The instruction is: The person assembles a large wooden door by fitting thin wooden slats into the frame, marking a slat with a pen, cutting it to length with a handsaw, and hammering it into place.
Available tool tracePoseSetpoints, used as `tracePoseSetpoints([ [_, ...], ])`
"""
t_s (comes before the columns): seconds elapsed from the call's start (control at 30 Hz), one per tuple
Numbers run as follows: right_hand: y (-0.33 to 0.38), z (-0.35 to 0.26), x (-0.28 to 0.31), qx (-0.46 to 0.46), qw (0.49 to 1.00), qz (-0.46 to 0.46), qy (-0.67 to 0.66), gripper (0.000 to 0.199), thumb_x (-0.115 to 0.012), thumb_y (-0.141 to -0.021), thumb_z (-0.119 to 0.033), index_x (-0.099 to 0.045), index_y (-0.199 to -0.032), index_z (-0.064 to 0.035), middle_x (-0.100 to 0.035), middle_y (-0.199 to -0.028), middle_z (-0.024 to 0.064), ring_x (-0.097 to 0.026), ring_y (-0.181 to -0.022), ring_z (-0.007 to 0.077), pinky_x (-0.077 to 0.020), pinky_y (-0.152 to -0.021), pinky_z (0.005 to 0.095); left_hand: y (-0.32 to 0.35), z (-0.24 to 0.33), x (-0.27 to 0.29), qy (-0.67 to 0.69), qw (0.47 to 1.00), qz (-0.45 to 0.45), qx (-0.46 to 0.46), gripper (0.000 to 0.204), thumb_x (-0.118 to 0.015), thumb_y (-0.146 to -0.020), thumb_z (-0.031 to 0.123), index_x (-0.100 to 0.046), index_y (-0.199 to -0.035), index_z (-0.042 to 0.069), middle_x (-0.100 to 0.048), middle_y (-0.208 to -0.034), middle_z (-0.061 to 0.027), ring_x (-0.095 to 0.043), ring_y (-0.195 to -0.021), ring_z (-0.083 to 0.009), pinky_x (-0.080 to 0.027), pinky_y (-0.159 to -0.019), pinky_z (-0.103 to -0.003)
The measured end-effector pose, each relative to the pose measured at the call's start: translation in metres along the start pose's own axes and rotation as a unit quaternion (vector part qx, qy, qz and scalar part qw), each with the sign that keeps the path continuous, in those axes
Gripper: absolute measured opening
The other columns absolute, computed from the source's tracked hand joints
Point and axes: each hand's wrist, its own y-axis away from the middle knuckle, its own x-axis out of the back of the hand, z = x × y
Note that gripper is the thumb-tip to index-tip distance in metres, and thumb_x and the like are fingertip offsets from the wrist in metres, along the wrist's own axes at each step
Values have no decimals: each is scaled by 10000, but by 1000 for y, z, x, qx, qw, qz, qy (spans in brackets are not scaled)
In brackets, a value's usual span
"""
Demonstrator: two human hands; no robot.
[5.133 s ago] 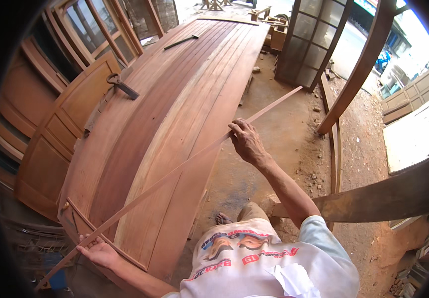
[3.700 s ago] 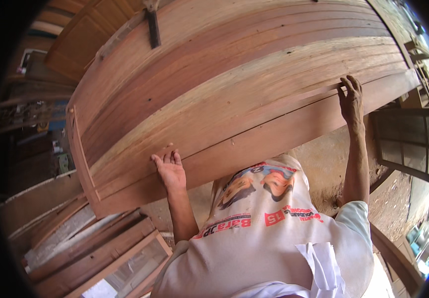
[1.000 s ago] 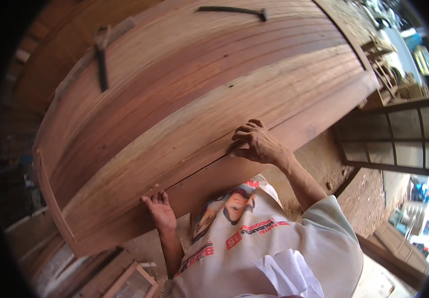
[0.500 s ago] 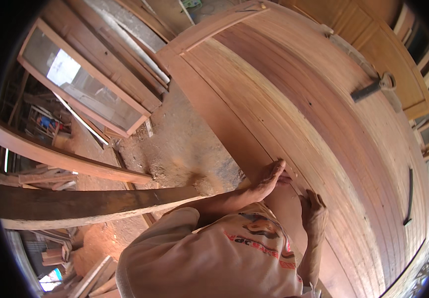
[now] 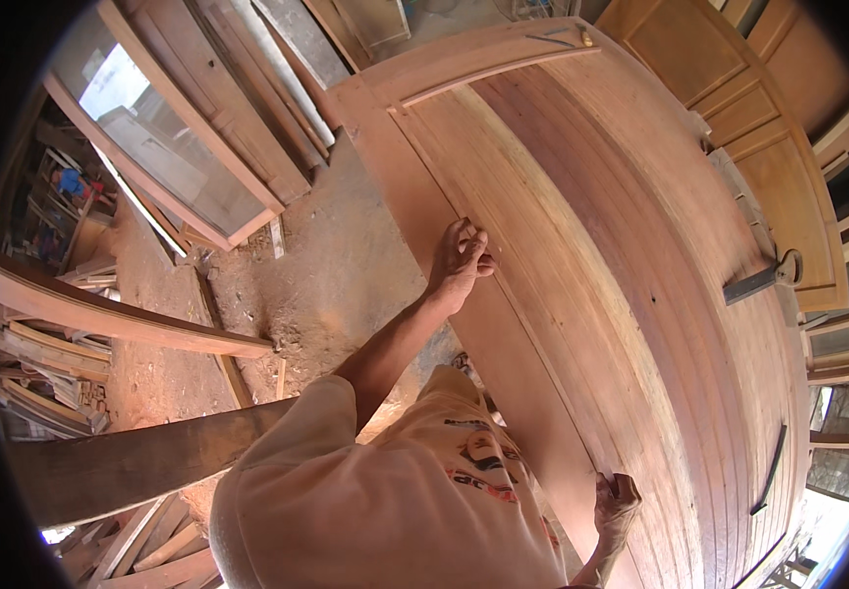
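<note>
A large wooden door panel (image 5: pixel 581 245) of pale and dark reddish boards lies in front of me, with a narrow dark seam running along its near-left border board (image 5: pixel 532 378). My left hand (image 5: pixel 462 263) is over this seam on the far stretch, its fingers curled and pinched together. Much closer to my body, my right hand (image 5: pixel 618 503) rests at the same seam, fingers bent and closed. Whether a thin strip lies in the seam between them I cannot make out; the fingertips hide whatever they grip.
A dark tool with a ring-shaped end (image 5: pixel 766 277) and a black rod (image 5: pixel 770 471) lie on the panel's right side. Small tools (image 5: pixel 557 41) sit at its far end. Glazed frames (image 5: pixel 164 147) lean at left; a thick beam (image 5: pixel 149 456) stands beside me.
My hands have spread apart along the seam: the left moved away toward the far end, the right came nearer my body. The view has shifted somewhat.
</note>
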Motion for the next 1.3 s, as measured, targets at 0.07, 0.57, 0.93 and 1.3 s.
tracePoseSetpoints([
  [0.07, -22, -3, -6, 139, 988, 4, 71, 228, -833, -907, -200, -714, -993, -26, -670, -856, 151, -640, -727, 312, -528, -623, 451, -7, -3, -4, 12, 1000, 1, -3, 653, -737, -1014, 454, -450, -1478, 95, -583, -1102, -35, -630, -837, -135, -602, -830, -352],
  [0.57, -240, -228, -112, 57, 986, -138, -76, 430, -619, -1061, -128, -590, -1484, -49, -721, -1262, 260, -726, -1042, 418, -584, -887, 476, -34, 5, 21, -75, 988, -128, 44, 383, -669, -1072, 321, -511, -1293, 50, -620, -1032, -39, -662, -885, -137, -629, -737, -332],
  [0.93, -229, -227, -128, 86, 985, -139, -49, 409, -566, -1074, -91, -588, -1455, 54, -726, -1262, 257, -723, -1060, 405, -577, -912, 465, -219, 74, 134, -561, 705, -25, -433, 528, -725, -992, 392, -579, -1314, 1, -365, -1562, -269, -291, -1537, -454, -329, -1234, -601],
  [1.3, -235, -214, -132, 112, 983, -146, -32, 423, -591, -1059, -76, -584, -1469, 28, -699, -1036, 270, -700, -860, 415, -574, -732, 467, -217, 61, 127, -554, 715, 24, -427, 425, -707, -983, 401, -563, -891, 11, -418, -1485, -312, -325, -1503, -516, -371, -1222, -622],
])
